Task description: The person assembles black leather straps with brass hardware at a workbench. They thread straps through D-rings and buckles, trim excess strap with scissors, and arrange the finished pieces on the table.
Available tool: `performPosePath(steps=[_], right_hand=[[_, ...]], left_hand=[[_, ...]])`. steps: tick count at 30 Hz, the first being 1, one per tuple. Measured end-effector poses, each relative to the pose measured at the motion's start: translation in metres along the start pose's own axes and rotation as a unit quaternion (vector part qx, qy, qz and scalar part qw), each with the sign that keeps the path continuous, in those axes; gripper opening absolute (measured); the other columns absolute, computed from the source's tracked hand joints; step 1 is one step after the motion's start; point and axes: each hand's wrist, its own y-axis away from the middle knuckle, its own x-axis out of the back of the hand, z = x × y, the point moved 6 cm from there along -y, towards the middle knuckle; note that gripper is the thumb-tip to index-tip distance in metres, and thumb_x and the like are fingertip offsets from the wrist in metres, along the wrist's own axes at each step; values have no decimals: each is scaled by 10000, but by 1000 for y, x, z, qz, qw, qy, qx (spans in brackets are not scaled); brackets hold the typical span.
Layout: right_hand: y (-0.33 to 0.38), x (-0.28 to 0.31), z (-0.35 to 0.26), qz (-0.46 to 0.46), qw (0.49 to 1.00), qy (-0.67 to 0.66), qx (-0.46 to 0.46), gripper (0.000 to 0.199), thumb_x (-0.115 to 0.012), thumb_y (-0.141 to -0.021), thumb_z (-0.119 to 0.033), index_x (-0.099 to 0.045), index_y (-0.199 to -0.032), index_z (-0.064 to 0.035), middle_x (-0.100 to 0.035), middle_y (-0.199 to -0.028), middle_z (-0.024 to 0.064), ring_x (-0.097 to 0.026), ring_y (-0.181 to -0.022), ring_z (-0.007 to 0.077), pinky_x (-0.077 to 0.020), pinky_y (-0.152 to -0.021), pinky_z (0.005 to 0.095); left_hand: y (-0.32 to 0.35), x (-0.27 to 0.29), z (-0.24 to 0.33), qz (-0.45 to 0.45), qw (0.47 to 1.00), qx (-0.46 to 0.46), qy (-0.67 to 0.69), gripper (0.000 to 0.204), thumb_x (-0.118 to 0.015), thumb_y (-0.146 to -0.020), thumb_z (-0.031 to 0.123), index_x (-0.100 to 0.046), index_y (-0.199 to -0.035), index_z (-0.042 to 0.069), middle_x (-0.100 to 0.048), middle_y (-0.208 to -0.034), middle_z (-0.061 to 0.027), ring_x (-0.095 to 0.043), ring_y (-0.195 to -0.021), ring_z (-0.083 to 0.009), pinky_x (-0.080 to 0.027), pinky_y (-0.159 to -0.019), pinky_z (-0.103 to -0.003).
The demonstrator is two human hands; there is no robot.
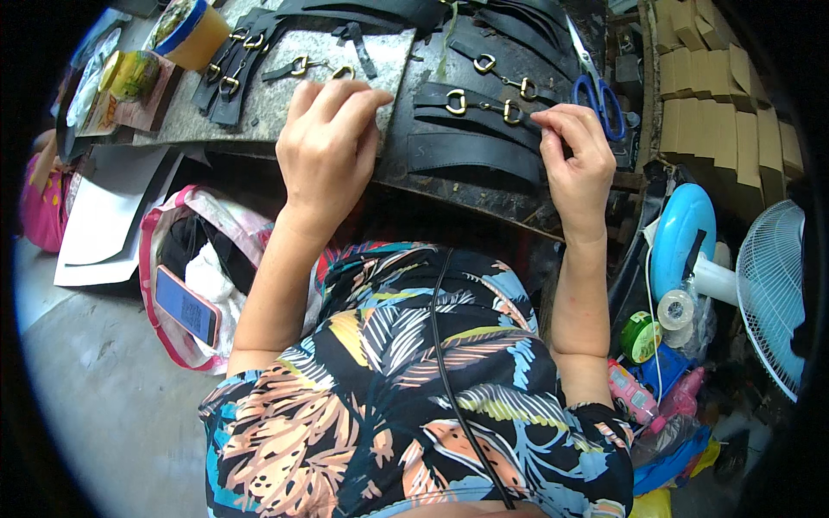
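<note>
Black leather strap with gold metal buckle (479,110) pinched by right hand (574,160); left hand (328,142) flat, empty; likely aligning, steady pressing next.

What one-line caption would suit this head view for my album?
Right hand pinches a black strap with gold buckles while the left hand rests on the worktable.

Black leaf-print top, short sleeves, bare forearms

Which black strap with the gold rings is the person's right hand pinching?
The right hand pinches the black strap with two gold rings nearest the person, at its right end. The other straps lie farther back, untouched; the left hand rests on the grey board.
</note>
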Motion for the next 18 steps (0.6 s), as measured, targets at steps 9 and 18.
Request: performPosePath(steps=[9,18], right_hand=[[-36,9,18,-46,984,171,21,166,-730,-882,-113,-768,-1041,-85,-689,-990,78,-661,-880,231,-523,-781,329],[-33,3,12,-72,983,167,-3,210,-762,-872,-200,-774,-1058,-103,-695,-1014,73,-662,-938,271,-513,-822,368]], left_hand=[[7,-15,-7,42,997,14,70,326,-698,-702,-61,-724,-999,70,-689,-972,-84,-610,-883,-290,-507,-778,-383],[9,-13,-5,51,994,5,100,312,-680,-707,-72,-717,-986,62,-690,-954,-82,-607,-841,-285,-501,-772,-380]])
